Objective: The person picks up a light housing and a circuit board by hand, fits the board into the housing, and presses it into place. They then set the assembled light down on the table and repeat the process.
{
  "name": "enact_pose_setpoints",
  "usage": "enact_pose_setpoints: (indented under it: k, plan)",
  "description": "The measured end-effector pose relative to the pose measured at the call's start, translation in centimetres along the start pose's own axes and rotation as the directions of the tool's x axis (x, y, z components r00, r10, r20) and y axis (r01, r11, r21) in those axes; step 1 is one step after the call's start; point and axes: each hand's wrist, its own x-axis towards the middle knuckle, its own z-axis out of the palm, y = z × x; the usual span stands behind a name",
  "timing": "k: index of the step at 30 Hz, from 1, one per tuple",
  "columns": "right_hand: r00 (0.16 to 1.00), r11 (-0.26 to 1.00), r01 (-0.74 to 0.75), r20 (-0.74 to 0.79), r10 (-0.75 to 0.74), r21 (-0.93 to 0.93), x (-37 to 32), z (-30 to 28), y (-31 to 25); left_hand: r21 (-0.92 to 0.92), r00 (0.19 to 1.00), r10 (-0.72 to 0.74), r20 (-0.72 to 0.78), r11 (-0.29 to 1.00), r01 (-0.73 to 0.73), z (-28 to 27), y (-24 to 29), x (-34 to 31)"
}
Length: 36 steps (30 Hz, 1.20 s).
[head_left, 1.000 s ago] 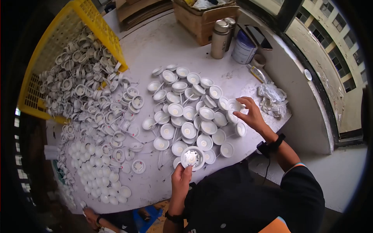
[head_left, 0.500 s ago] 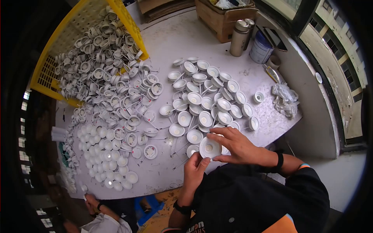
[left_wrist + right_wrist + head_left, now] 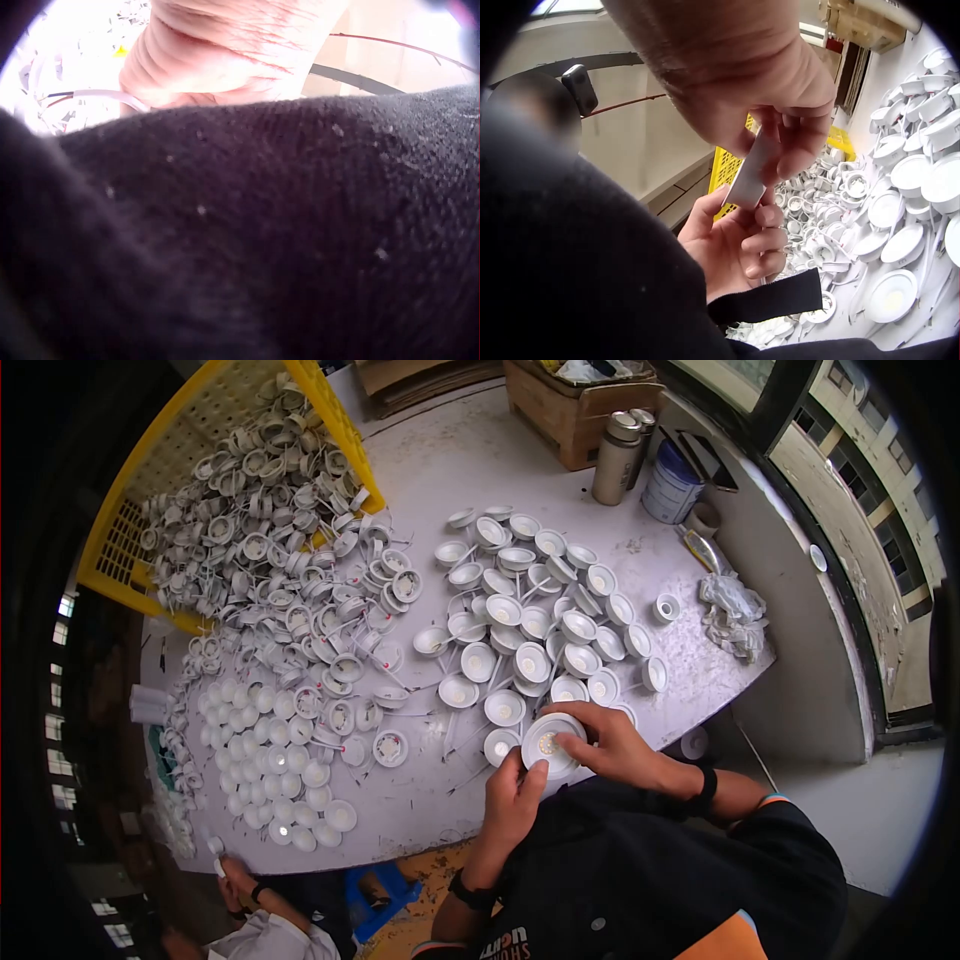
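Note:
In the head view a white round downlight (image 3: pixel 550 746) with a cup-shaped reflector and yellowish centre is held between both hands over the table's front edge. My left hand (image 3: pixel 513 800) grips its lower left rim with thumb and fingers. The right hand (image 3: pixel 622 748) holds the other side, its thumb reaching into the cup. From the right wrist view, the downlight (image 3: pixel 750 176) appears edge-on between the hands. The left wrist view shows part of the left hand (image 3: pixel 225 52) above a dark sleeve; its fingertips are hidden. Several assembled downlights (image 3: pixel 530 662) stand clustered just beyond.
A yellow crate (image 3: pixel 110 550) on its side spills wired lamp housings (image 3: pixel 255 550) across the left. White round covers (image 3: pixel 265 760) lie in front of them. A loose reflector cup (image 3: pixel 666 609) sits near crumpled plastic (image 3: pixel 735 615). Bottles (image 3: pixel 615 460) stand at the back; another person's hand (image 3: pixel 238 880) is lower left.
The right hand has come from the right side of the cluster to the piece in my left hand, which now shows a cup-shaped reflector. Its thumb has moved into the cup. The head view has shifted.

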Motion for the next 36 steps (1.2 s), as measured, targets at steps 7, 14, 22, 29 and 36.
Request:
enact_pose_setpoints:
  k: [7, 14, 22, 29, 36]
  plan:
    - [0.99, 0.992, 0.108, -0.087, -0.114, -0.071, -0.2, 0.9, 0.2, 0.312, 0.981, 0.158, -0.108, 0.943, -0.118, -0.1, -1.0, 0.5]
    - [0.993, 0.995, 0.099, -0.064, -0.097, 0.018, 0.0, 1.3, 0.9, 0.324, 0.985, 0.129, -0.113, 0.942, -0.086, -0.2, -0.8, 0.4]
    - [0.996, 0.997, -0.001, -0.085, 0.007, 0.077, 0.3, 1.1, 1.6, 0.156, 0.989, 0.113, -0.096, 0.983, -0.098, 0.3, -0.9, 0.8]
    - [0.993, 0.998, 0.056, -0.101, -0.052, 0.032, 1.1, 1.2, 2.5, 0.229, 0.997, -0.06, -0.056, 0.971, 0.071, -1.1, -2.0, 1.4]
    - [0.994, 0.992, -0.024, -0.107, 0.038, 0.128, 2.6, -0.5, 5.9, 0.363, 0.962, -0.043, -0.269, 0.921, 0.143, -5.7, -5.6, 9.3]
